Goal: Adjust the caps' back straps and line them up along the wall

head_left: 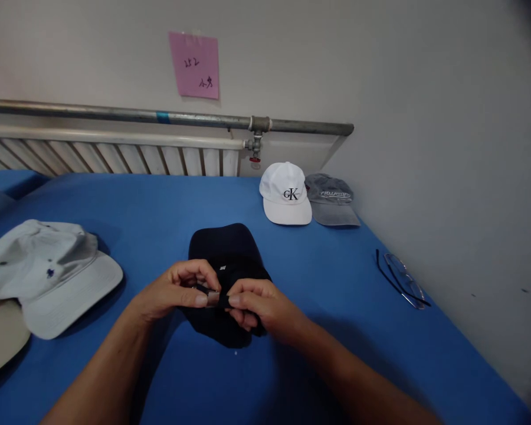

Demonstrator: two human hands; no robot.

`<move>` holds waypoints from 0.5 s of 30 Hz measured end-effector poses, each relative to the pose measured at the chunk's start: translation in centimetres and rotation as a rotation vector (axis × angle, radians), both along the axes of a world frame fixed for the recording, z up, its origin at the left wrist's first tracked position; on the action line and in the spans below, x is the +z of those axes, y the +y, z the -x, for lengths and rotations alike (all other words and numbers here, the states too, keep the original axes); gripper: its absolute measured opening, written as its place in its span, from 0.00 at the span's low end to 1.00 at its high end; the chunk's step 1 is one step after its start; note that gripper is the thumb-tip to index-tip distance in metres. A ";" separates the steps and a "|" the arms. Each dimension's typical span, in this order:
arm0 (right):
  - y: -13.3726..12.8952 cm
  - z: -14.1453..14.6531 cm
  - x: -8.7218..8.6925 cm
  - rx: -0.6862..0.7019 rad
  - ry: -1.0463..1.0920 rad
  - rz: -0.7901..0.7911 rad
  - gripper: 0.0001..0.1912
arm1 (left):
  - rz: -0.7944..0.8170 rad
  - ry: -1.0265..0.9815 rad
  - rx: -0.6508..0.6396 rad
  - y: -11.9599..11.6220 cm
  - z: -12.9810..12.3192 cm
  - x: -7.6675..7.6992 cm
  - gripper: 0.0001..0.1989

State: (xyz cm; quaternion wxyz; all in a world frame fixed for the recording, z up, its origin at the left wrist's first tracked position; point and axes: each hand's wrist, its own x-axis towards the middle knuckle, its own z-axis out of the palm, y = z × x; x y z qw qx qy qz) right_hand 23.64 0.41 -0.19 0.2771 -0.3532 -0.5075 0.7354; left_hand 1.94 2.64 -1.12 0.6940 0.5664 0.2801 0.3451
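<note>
A dark navy baseball cap (230, 248) lies on the blue surface in front of me, its brim pointing away. At its near side, a metal buckle (213, 298) sits on the cap's back strap. My left hand (183, 289) pinches the buckle between thumb and fingers. Close beside it, my right hand (261, 304) grips the black strap (223, 301), thumb on top. The two hands almost meet at the buckle. Much of the cap's near part is hidden behind my fingers.
To the left are a pale grey cap (48, 271) and a beige cap (2, 336). A white cap (287, 195) and a grey cap (334, 200) stand at the back right. Glasses (402, 280) lie near the right edge. Behind are a radiator (115, 154) and a pipe (115, 115).
</note>
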 end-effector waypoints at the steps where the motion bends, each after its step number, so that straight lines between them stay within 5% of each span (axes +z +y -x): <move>1: 0.0 0.0 -0.1 0.008 0.000 -0.007 0.07 | 0.000 0.008 -0.002 0.0 0.0 0.0 0.12; 15: -0.7 0.4 0.3 -0.023 -0.025 -0.099 0.08 | -0.021 -0.030 -0.091 -0.1 -0.2 0.2 0.13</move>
